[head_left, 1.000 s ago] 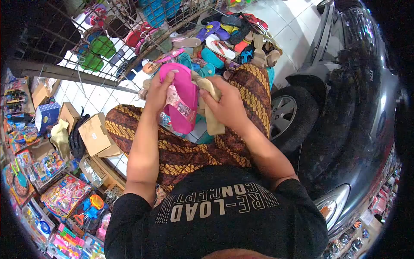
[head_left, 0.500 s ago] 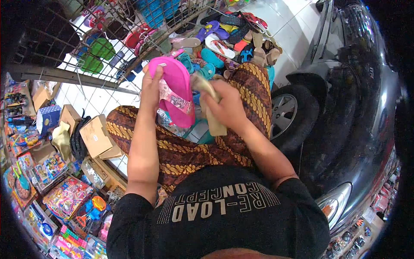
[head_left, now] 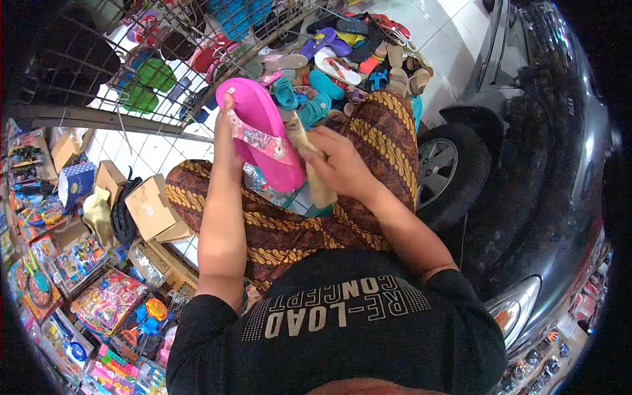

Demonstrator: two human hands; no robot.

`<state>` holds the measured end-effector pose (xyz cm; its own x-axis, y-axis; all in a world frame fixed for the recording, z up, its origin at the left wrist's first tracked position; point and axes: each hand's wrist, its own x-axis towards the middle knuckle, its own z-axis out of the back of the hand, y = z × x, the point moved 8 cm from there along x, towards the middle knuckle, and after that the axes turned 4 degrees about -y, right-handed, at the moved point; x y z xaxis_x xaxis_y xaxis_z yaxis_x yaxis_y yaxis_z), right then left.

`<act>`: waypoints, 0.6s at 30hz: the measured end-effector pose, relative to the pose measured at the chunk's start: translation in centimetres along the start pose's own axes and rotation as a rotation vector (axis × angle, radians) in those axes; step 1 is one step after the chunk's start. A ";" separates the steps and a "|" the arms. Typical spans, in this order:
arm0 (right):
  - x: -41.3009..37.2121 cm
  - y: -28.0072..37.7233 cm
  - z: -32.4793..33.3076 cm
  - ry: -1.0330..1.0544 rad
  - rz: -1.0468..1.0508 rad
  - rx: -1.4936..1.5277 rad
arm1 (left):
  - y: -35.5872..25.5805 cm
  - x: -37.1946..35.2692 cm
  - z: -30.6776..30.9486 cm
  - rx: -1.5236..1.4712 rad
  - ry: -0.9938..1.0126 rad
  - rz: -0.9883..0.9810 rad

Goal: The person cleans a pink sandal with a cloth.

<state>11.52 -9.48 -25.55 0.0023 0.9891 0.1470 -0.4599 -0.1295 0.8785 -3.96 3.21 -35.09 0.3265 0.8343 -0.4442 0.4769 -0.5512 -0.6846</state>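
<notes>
My left hand (head_left: 230, 135) is closed on the left edge of a pink flip-flop (head_left: 258, 125), its footbed turned up toward me and its patterned strap across the middle. In my right hand (head_left: 332, 158) is a beige cloth (head_left: 318, 184), pinched between thumb and fingers. The upper part of the cloth lies against the right edge of the flip-flop. Both hands are above my lap, over the brown and yellow patterned trousers (head_left: 283, 224).
Many sandals (head_left: 336, 68) are heaped on white tiles ahead. A wire rack (head_left: 178, 39) stands at upper left. Cardboard boxes (head_left: 150, 207) and packaged toys (head_left: 108, 299) lie at left. A dark car (head_left: 526, 164) is close on the right.
The pink flip-flop has tilted, its top shifting left and its lower end right. My right hand has moved slightly left and down, bringing the cloth against the flip-flop's edge.
</notes>
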 end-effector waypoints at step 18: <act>2.1 -1.0 2.1 -0.050 -0.014 0.029 | 3.6 -2.3 -3.4 0.199 0.047 0.072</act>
<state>13.83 -7.39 -25.22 0.0534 0.9862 0.1568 -0.4333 -0.1186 0.8934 -0.22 -0.76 -34.53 0.3940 0.7889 -0.4715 0.2821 -0.5921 -0.7549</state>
